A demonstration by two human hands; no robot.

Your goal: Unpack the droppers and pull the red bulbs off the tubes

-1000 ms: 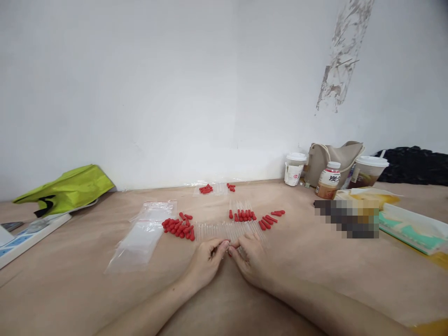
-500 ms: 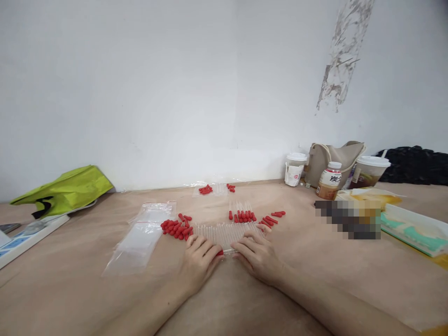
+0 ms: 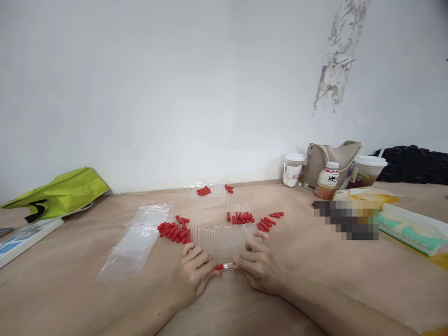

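My left hand (image 3: 196,268) pinches a red rubber dropper bulb (image 3: 219,267) between thumb and fingers. From the right, my right hand (image 3: 257,263) grips a clear glass dropper tube (image 3: 228,265) whose end meets the bulb; how deep it sits inside cannot be made out. Just beyond both hands lies a row of loose glass tubes (image 3: 220,240), side by side. A pile of red bulbs (image 3: 173,230) is at the row's left end, with several more bulbs (image 3: 266,223) at its right. Behind the row are several droppers with red bulbs fitted (image 3: 244,217).
Clear zip bags (image 3: 135,242) lie to the left, near a power strip (image 3: 31,240) and a yellow-green bag (image 3: 66,189). More bulbs (image 3: 203,191) rest on plastic by the wall. A paper cup (image 3: 293,170), a bottle (image 3: 326,182) and a white-green tray (image 3: 413,228) stand right.
Both hands have come slightly nearer to me, away from the tube row, with the bulb and tube between them. More of the bulb and held tube now shows.
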